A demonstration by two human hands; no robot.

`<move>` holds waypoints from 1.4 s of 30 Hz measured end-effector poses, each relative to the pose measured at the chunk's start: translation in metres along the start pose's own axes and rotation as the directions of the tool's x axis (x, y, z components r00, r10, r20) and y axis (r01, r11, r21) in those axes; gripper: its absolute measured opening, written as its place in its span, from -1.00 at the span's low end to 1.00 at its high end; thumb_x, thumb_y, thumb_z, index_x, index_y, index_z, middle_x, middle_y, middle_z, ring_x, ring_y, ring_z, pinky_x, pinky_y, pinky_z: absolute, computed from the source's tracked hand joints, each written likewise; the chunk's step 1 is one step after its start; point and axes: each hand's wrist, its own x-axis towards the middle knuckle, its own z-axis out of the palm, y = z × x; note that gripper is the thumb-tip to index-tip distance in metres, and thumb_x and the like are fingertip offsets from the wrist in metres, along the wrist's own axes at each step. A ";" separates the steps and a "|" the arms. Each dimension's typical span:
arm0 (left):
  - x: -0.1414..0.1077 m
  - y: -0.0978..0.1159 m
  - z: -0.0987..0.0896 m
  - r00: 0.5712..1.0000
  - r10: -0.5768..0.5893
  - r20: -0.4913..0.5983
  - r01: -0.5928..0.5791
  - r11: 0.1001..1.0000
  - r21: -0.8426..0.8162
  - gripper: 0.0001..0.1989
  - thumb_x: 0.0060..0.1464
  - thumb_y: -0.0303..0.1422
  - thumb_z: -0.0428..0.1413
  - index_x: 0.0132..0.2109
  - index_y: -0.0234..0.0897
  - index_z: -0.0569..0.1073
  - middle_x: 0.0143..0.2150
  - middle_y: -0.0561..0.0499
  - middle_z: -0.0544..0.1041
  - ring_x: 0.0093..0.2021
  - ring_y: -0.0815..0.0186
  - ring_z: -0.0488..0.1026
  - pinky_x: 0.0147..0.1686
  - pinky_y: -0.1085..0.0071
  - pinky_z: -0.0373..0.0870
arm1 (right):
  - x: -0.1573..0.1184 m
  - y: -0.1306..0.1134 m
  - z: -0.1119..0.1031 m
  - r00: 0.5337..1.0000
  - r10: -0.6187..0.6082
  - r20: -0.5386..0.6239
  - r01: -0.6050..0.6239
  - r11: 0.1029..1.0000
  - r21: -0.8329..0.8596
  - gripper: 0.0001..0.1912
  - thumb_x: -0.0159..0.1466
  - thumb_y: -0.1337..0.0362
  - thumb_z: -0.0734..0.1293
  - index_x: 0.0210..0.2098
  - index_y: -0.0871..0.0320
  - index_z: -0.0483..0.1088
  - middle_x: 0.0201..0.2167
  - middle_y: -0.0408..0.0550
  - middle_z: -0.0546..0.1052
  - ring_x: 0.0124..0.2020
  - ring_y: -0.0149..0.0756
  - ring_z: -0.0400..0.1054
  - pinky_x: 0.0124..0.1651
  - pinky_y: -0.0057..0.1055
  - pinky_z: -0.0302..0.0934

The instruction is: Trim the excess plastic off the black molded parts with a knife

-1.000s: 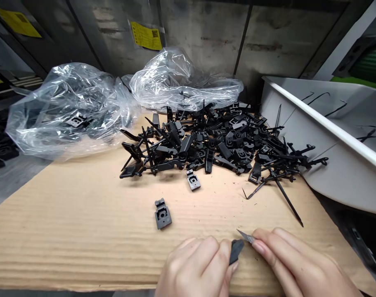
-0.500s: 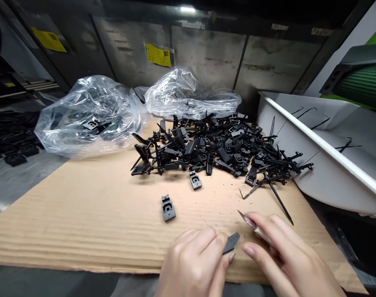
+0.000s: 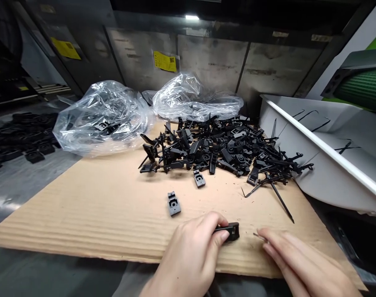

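Holding hand: the left hand (image 3: 192, 247) is closed on a black clip (image 3: 231, 232), with the thumb at the near side and the fingers over the top.
Clip place: it sits inside the left grip and sticks out past the fingertips; its slotted end points toward the right hand (image 3: 302, 260).
Reason for grip: I think the clip is held by one end so that the other end is free and well seen.
Tool hand: the right hand is narrow, thumb and finger pinched on a thin tool (image 3: 258, 235); only its tip shows, so I cannot tell the full shape.
Gap: the tip is near the slotted end but does not touch it, perhaps to spare the left fingers.
Near part: one loose part (image 3: 174, 205) lies just beyond the left hand, a little to its left.
Far part: another one (image 3: 199, 179) lies farther beyond the same hand, close to the pile (image 3: 212, 150).
Pile: it is heaped beyond both hands, probably to be within easy reach.
Bin: a pale bin (image 3: 333, 142) stands beyond the right hand and to its right, with thin stems (image 3: 313, 113) inside.
Cardboard: this sheet (image 3: 107, 206) lies under the work, maybe to protect the table (image 3: 47, 177).
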 end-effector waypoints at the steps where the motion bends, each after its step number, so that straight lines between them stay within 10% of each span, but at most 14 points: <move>1: 0.002 0.001 -0.001 0.999 -0.028 0.022 0.028 1.000 -0.010 -0.83 0.13 -0.49 -0.08 -0.34 -0.24 0.37 -0.42 0.05 0.54 -0.40 0.28 0.50 -0.44 0.47 0.34 | -0.002 0.000 -0.001 0.999 -0.041 0.021 0.042 0.999 -0.027 -0.73 0.29 0.37 0.09 -0.06 0.20 0.28 -0.34 -0.05 0.56 -0.36 -0.39 0.50 -0.31 -0.61 0.35; 13: 0.011 0.001 -0.005 0.989 -0.056 0.137 0.053 0.998 0.026 -0.79 0.15 -0.51 -0.11 -0.41 -0.28 0.34 -0.46 0.05 0.46 -0.41 0.32 0.42 -0.43 0.49 0.23 | 0.014 -0.008 0.009 1.000 0.023 0.015 -0.022 0.998 -0.061 -0.71 0.25 0.45 0.06 -0.15 0.18 0.33 -0.41 -0.09 0.46 -0.49 -0.42 0.39 -0.51 -0.55 0.24; 25: 0.007 -0.002 -0.004 0.994 -0.016 0.113 0.014 1.000 0.012 -0.79 0.15 -0.52 -0.11 -0.39 -0.30 0.35 -0.46 0.02 0.46 -0.42 0.31 0.41 -0.44 0.49 0.20 | 0.043 -0.011 -0.014 0.977 -0.158 0.140 0.191 0.945 -0.267 -0.60 0.11 0.55 0.02 -0.28 0.19 0.42 -0.49 -0.09 0.43 -0.53 -0.32 0.40 -0.63 -0.45 0.22; 42: 0.008 0.000 -0.004 0.988 -0.075 0.136 0.082 0.996 -0.044 -0.81 0.17 -0.49 -0.08 -0.39 -0.27 0.34 -0.43 0.05 0.46 -0.37 0.31 0.40 -0.38 0.49 0.18 | 0.020 -0.004 -0.008 0.988 -0.150 0.029 0.152 0.984 -0.090 -0.64 0.29 0.47 0.01 -0.15 0.26 0.39 -0.41 0.02 0.50 -0.41 -0.31 0.42 -0.43 -0.43 0.25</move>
